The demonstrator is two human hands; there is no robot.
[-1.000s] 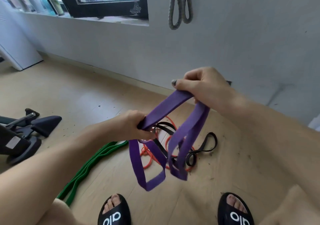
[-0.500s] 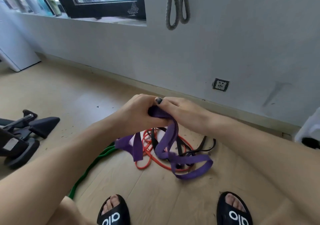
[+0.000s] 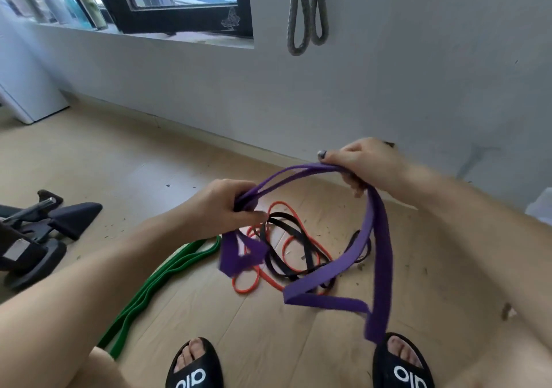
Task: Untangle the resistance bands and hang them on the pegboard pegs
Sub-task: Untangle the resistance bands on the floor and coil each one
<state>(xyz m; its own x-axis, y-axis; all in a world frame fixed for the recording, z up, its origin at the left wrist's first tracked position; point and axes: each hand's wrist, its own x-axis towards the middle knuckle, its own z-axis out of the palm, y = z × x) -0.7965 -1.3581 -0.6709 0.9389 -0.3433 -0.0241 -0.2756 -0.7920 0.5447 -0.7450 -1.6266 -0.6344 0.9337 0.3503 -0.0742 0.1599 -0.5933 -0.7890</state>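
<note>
Now, in the head view, you've drawn your hands apart again: your left hand (image 3: 231, 205) grips one end of the purple band (image 3: 379, 238), your right hand (image 3: 366, 162) pinches its top, and it hangs clear above the orange band (image 3: 248, 287) and black band (image 3: 283, 235), so probably freed for hanging.

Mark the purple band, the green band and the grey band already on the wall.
purple band (image 3: 378, 232): head view, flat strap hanging below the right hand.
green band (image 3: 155, 280): head view, middle of the doubled strap on the floor.
grey band (image 3: 294, 14): head view, left hanging loop.
</note>
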